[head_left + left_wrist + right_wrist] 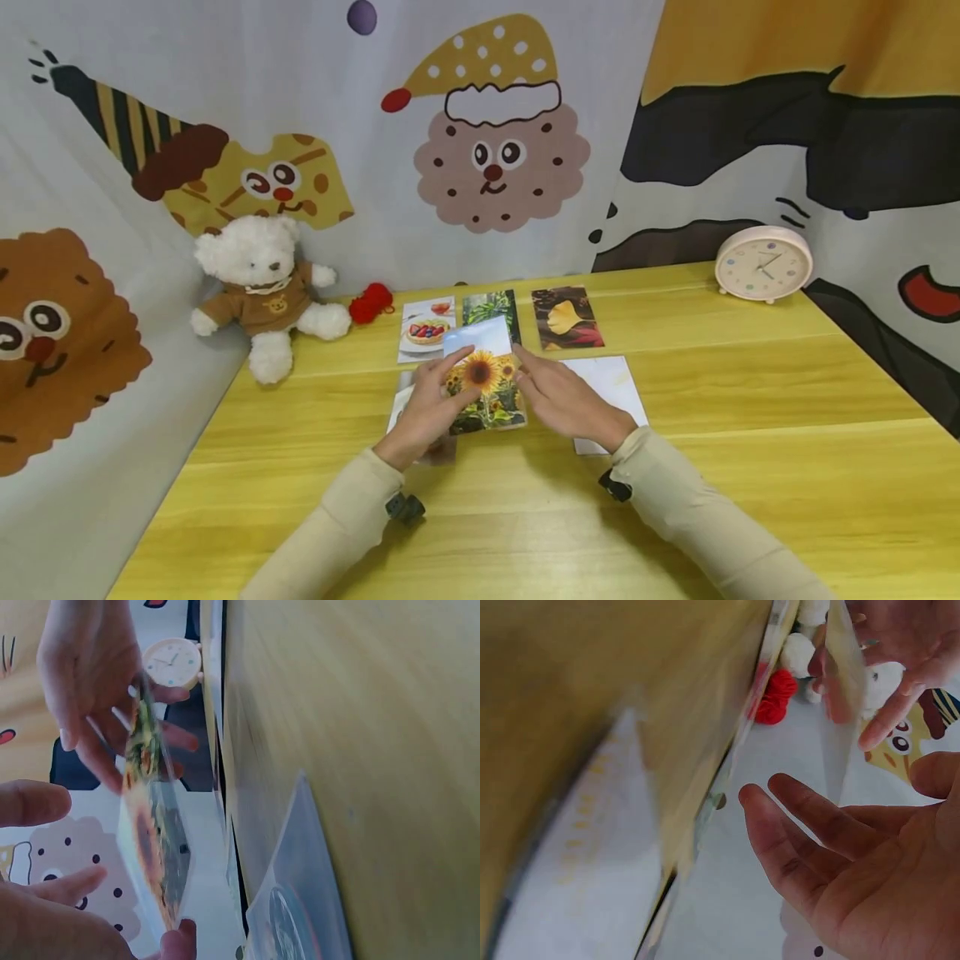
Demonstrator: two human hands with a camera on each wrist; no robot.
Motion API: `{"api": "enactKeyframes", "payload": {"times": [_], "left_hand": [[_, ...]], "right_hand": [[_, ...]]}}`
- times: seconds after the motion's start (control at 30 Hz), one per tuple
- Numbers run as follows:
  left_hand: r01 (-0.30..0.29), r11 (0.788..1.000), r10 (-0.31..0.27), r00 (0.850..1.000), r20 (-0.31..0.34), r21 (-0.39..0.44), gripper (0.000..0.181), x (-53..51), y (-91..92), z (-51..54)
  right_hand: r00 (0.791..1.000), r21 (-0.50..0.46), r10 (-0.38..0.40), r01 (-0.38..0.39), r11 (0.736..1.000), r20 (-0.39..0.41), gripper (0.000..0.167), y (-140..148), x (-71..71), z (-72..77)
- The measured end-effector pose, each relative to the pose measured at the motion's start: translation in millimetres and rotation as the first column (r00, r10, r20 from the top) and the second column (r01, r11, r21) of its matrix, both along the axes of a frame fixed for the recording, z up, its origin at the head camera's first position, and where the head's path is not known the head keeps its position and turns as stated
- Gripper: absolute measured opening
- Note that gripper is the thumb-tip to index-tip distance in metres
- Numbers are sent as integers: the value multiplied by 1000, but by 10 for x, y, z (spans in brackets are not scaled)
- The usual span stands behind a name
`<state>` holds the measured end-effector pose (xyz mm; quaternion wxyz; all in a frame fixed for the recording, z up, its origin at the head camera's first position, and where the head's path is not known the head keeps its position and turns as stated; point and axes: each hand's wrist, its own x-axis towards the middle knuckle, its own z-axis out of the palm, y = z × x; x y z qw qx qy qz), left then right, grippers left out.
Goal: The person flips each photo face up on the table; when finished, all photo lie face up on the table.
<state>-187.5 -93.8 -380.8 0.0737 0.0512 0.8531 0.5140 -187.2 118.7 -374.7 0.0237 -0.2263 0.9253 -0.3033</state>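
Note:
A sunflower picture card is held above the table by my left hand, thumb and a finger over its face. In the left wrist view the card is seen nearly edge-on, a fingertip under its lower end. Whether it is one card or several I cannot tell. My right hand is by the card's right edge; in the right wrist view its fingers are relaxed and apart, gripping nothing. Beyond the hands lie a fruit tart card, a green plant card and a yellow leaf card.
A white card lies partly under the right hand, and another card partly under the left. A teddy bear, a red yarn-like item and a round clock stand along the back of the wooden table, before a printed curtain.

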Motion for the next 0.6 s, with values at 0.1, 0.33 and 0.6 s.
{"api": "enactKeyframes", "payload": {"times": [0.1,0.33,0.6], "left_hand": [[18,1000,-18,1000,-9,-12,61,-9,-18,8],[63,998,-63,998,-1,-10,57,-13,-43,-7],[133,991,-133,991,-12,7,53,-36,-32,-37]], "right_hand": [[1000,7,3,-3,1000,29,57,20,-18,-35],[998,8,12,-13,1000,63,59,50,-30,-77],[997,29,9,-11,1000,75,59,83,-32,-111]]}}
